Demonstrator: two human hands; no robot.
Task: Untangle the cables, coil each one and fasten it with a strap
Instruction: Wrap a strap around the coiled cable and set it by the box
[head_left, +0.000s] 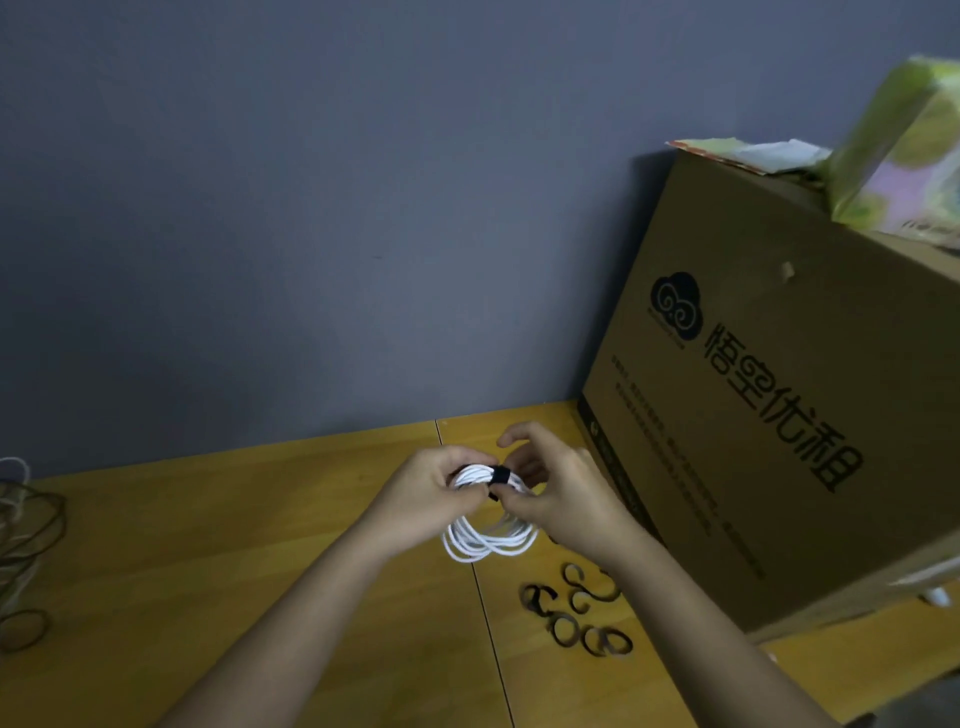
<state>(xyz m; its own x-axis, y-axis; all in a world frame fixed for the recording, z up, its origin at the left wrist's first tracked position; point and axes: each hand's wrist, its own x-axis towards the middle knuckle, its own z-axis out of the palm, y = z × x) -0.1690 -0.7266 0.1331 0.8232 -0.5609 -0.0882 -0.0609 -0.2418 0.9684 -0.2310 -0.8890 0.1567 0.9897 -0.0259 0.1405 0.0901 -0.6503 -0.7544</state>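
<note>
Both hands are up over the table (260, 545), working one white cable (488, 540) that is already wound into a coil. The left hand (431, 488) grips the top of the coil, fingers curled round the bunched loops, and the rest of the coil hangs below it, just above the wood. A black strap (500, 477) sits wrapped around the loops right at the top, between the two hands. The right hand (556, 493) pinches that strap from the other side, thumb and fingers closed on it, index finger arched above. Down on the table, near the right forearm, lie loose straps (576, 618), dark curled bands in a small scatter. A big cardboard box (769, 415) stands at the right with black printing on its side, and a green patterned bag (904, 150) pokes out of its top. Far off at the left edge a tangle of cables (26, 545), dark and pale, rests on the table against the grey wall (311, 208)
</note>
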